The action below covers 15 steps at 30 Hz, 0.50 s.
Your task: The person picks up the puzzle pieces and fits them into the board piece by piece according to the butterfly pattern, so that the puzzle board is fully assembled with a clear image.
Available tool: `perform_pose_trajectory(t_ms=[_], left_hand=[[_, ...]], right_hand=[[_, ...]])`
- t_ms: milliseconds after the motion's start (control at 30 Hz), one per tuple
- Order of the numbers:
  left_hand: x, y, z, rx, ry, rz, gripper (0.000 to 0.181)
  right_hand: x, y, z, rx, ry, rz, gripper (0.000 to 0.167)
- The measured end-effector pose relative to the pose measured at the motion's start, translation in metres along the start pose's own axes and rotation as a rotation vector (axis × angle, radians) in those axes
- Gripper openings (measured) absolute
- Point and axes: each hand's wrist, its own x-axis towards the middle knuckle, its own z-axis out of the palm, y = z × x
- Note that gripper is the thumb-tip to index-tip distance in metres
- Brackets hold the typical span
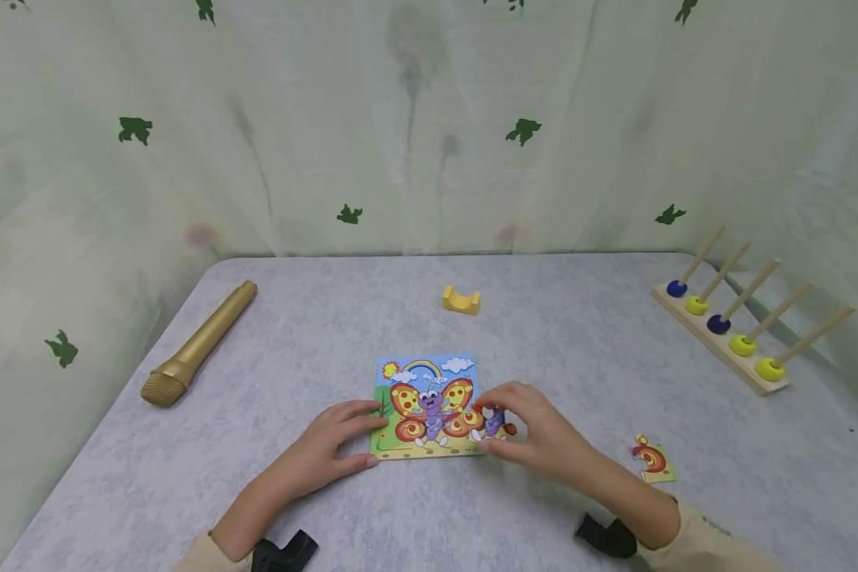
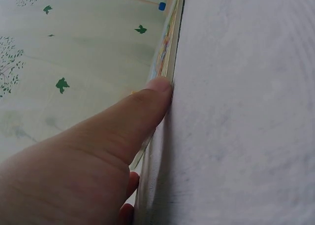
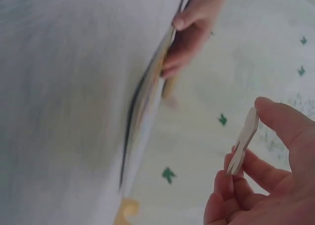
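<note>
A square puzzle board (image 1: 423, 372) with a butterfly picture, sun and rainbow lies on the table. My left hand (image 1: 323, 445) rests at its left side, fingertips on the picture and thumb (image 2: 147, 99) against the lower left corner. Just over the board's right edge, my right hand (image 1: 543, 429) pinches a purple butterfly-body puzzle piece (image 1: 495, 423) between thumb and fingers. In the right wrist view the pale, bare back of that puzzle piece (image 3: 244, 139) shows, held clear of the board. Another puzzle piece (image 1: 655, 461), with a red and orange swirl, lies right of my right hand.
A gold microphone (image 1: 203, 342) lies at the left. A yellow notched block (image 1: 461, 301) sits behind the board. To the right stands a wooden peg rack (image 1: 718, 340) with blue and yellow beads. A patterned curtain (image 1: 429, 143) hangs behind the table.
</note>
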Motion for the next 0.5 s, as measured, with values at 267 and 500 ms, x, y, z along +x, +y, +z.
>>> perform_pose_trajectory(t_ms=[267, 500], left_hand=[[0.000, 0.001, 0.000, 0.013, 0.005, 0.002, 0.045], [0.001, 0.004, 0.000, 0.032, -0.001, -0.013, 0.045]], right_hand=[[0.027, 0.002, 0.037, -0.075, -0.119, 0.046, 0.039], [0.039, 0.015, 0.059, -0.141, -0.148, 0.007, 0.038]])
